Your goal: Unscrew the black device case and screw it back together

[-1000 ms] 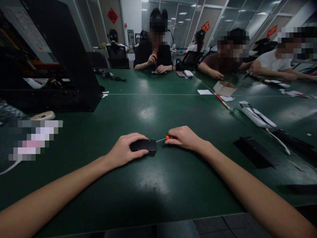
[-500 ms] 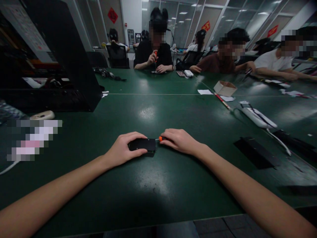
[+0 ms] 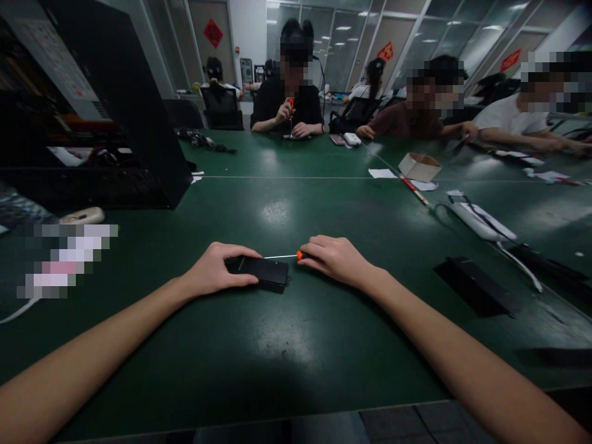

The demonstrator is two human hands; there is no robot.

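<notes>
A small black box (image 3: 272, 271) is found on the near-middle of the worktop (image 3: 277, 351). Its left part is pinched by the left hand (image 3: 215, 265), thumb on the near side and fingers on the far side. The handle of a screwdriver (image 3: 282, 256) is enclosed by the right hand (image 3: 332, 258), the grip being closed around it.

Since the earlier views, the bare shaft has been moved from the box's right end to its far long edge, and the box has been turned slightly, its right end brought nearer. It is judged that work at the right end has been paused or shifted to another spot; contact of the tip cannot be confirmed.

The box's long axis is laid roughly left to right, slanting nearer at the right, where a small tab is noted. Which end is its front cannot be told. The screwdriver is pointed left, its tip just beside the left fingers.

To the right, a black part (image 3: 478, 287) and a white elongated device (image 3: 483, 216) are noted. Farther off, an open carton (image 3: 420, 168) is seen; at the far side, an orange-handled tool (image 3: 290, 105) is held by a co-worker.
</notes>
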